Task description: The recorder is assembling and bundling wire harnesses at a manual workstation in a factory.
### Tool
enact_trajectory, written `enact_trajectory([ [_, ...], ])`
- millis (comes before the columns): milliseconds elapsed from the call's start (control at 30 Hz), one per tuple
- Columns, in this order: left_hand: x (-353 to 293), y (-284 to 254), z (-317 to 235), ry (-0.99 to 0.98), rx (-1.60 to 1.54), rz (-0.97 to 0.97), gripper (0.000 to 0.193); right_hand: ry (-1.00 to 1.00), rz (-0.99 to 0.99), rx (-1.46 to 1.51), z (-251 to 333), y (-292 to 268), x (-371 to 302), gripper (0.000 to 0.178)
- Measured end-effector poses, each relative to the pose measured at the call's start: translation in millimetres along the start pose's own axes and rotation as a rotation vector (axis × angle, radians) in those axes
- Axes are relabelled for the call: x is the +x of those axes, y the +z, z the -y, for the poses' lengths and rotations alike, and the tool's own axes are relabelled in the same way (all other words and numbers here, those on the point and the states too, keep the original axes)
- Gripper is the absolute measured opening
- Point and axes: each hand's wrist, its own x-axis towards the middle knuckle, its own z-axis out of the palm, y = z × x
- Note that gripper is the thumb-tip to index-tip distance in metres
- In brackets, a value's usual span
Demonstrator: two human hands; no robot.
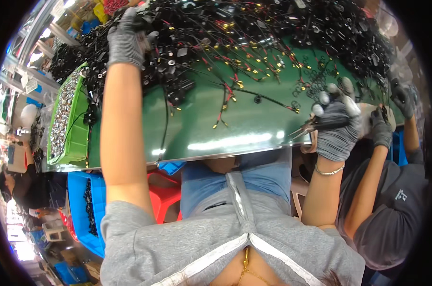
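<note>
My left hand (125,40), in a grey glove, reaches to the far left into a heap of black cables and plastic parts (177,50). Its fingers curl around something dark that the heap partly hides. On the right, above the table's near edge, my gloved right hand (339,128) is closed on a pair of scissors (301,130). Their thin metal points face left, and the glove covers most of the handle. Left of that hand lies a black cable (266,100) with red wires and brass-coloured connectors on the green table (187,128).
A green bin (76,131) full of small shiny metal parts stands at the table's left end. Below hangs a blue crate (97,188), near a red stool (163,195). At the right a co-worker's gloved hands (381,127) work close to my right arm.
</note>
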Motion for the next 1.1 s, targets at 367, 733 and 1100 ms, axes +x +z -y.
enact_trajectory([
  [367,-186.6,-1.7,62.9,-0.014,0.533,0.319,0.036,0.424,-0.38,-1.946,31.4,-34.5,131.8,0.045],
  [733,-228.1,-16.9,93.5,0.266,0.846,0.143,0.014,0.596,-0.24,-2.349,-23.8,-102.3,251.2,0.082],
  [1100,-230.0,-23.2,91.6,0.31,0.922,0.175,0.018,0.264,-0.131,-1.883,-11.5,-137.6,274.6,0.063],
])
